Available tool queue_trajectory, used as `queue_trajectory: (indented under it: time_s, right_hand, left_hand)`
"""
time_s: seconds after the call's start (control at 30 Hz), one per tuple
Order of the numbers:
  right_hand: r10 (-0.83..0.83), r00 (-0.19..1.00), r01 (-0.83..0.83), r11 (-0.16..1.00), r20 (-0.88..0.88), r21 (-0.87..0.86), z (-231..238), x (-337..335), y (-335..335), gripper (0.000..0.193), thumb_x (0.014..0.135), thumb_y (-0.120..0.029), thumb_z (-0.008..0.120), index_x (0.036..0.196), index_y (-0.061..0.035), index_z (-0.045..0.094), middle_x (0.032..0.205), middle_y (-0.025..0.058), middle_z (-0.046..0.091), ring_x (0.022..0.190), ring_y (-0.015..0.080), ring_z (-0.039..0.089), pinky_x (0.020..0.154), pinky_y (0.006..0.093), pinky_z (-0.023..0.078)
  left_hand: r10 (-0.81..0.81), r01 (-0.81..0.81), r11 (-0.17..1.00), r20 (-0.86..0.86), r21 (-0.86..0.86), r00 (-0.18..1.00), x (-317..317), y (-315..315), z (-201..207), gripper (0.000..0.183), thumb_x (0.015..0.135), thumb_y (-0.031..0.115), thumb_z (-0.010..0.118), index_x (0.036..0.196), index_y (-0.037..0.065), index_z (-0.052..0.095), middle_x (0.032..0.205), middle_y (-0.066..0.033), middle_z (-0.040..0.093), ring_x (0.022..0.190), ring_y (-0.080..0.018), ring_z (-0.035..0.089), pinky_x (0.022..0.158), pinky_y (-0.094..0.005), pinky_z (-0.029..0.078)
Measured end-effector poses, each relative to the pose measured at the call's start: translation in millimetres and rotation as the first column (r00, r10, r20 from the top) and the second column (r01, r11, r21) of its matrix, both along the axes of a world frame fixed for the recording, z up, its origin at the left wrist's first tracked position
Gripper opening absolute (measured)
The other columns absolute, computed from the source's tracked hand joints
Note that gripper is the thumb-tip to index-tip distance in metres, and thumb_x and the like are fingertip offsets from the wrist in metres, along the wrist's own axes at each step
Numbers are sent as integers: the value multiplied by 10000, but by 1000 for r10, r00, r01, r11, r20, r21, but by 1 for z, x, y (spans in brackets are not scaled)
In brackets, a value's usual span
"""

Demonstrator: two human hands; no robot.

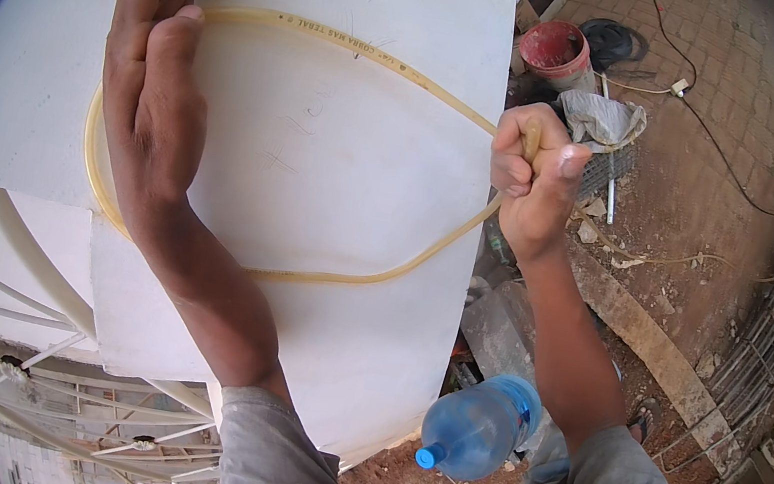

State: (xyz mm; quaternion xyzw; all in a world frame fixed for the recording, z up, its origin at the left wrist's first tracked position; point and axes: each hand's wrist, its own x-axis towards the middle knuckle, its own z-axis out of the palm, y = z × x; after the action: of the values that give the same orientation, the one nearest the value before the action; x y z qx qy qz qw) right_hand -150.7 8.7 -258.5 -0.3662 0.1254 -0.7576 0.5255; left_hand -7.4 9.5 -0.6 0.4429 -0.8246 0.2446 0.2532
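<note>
A clear yellowish hose (331,278) forms a wide loop against a flat white surface (339,163) with faint marks on it. My left hand (164,85) lies along that surface with its fingers stretched out, at the loop's left side. The hose passes behind this hand and wrist, and its upper run comes out beside the thumb. At the loop's right end, by the edge of the white surface, my right hand (535,169) is closed round the hose. A short piece of it shows between those fingers. Beyond my right wrist, the hose trails away over the ground.
A red bucket (546,54), a whitish sack (600,122) and a coiled black hose (609,44) lie at the upper right. A blue water jug (479,429) rests below my right forearm. Steel rods (756,351) line the right side; a dark cable crosses the brick paving.
</note>
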Motion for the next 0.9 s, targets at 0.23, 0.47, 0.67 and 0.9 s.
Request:
queue_trajectory:
  time_s: [0.23,0.47,0.67,0.9]
  right_hand:
    - [105,981,-92,992,162,-89,-8,-40,15,859,897,-929,245,852,-94,440,704,-46,351,593,60,268,522,212,225]
    - [119,977,-109,992,174,-70,-10,-43,21,807,951,-867,261,856,-88,445,707,-34,349,603,77,271,526,230,227]
    - [38,985,-24,997,170,-80,-8,-30,21,596,1003,-666,468,850,-90,464,693,-49,369,598,44,287,523,212,248]
    - [-168,976,190,968,-140,165,-6,5,-10,251,913,-128,779,1111,-46,649,611,-129,369,549,-6,339,509,211,302]
  left_hand:
    - [-153,174,972,-141,155,978,-1,-5,7,663,936,459,391,1510,147,507,1511,-107,584,1493,-363,424,1265,-504,258]
    - [-1,36,996,390,-83,921,-3,-6,6,406,1008,370,480,1323,236,699,1511,-22,593,1501,-225,428,1299,-500,152]
    - [139,-13,973,535,-232,833,-1,-7,-10,198,898,450,782,1023,301,824,1508,30,592,1521,-175,383,1311,-489,76]
    - [242,-58,948,591,-311,769,1,-11,-14,167,856,468,803,973,353,833,1510,87,585,1533,-143,351,1311,-492,56]
